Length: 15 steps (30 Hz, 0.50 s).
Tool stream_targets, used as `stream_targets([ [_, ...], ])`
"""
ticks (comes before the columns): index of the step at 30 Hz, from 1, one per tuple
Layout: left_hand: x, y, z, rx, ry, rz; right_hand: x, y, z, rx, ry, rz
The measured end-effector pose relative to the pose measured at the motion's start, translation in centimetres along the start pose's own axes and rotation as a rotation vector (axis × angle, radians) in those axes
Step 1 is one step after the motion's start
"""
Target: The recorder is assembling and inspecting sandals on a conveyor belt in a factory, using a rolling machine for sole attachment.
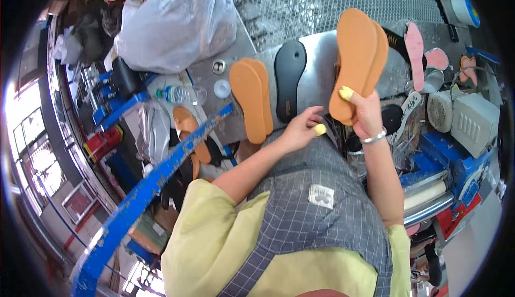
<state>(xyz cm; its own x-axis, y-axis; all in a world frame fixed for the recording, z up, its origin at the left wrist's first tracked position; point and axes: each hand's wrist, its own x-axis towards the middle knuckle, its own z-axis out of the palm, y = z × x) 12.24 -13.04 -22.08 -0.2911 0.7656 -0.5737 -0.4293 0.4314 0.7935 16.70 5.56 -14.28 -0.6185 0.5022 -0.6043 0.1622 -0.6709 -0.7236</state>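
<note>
My right hand (366, 114) is closed on a pair of stacked tan shoe soles (355, 45), its yellow-covered thumb pressed on the top one. My left hand (302, 131) is near my lap, fingers loosely bent and apart, with nothing seen in it; its thumb also wears a yellow cover. Just beyond that hand lies a black shoe sole (290, 77) with a small hole at its far end. Left of the black one is a stack of tan soles (248, 96) on the metal table (317, 56).
A blue metal bar (155, 182) crosses on the left. Behind it are a plastic bottle (182, 95), a white round lid (221, 88) and a large clear plastic bag (177, 29). On the right are a pink sole (414, 53), a grey box (475, 123) and a blue machine with a roller (426, 196).
</note>
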Motion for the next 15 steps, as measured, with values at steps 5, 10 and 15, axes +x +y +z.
stream_targets([
  [5, -8.0, -2.3, -1.8, -0.029, 0.131, -0.133, -1.0, 6.3, 1.2, -0.079, -0.095, 0.09],
  [10, -13.6, -6.8, -3.3, -0.113, 0.548, -0.134, -2.6, 8.3, 2.4, -0.079, -0.109, 0.163],
  [15, -15.7, -10.2, -4.4, -0.1, 0.892, -0.164, -2.9, 7.0, 5.1, -0.105, -0.114, 0.066],
])
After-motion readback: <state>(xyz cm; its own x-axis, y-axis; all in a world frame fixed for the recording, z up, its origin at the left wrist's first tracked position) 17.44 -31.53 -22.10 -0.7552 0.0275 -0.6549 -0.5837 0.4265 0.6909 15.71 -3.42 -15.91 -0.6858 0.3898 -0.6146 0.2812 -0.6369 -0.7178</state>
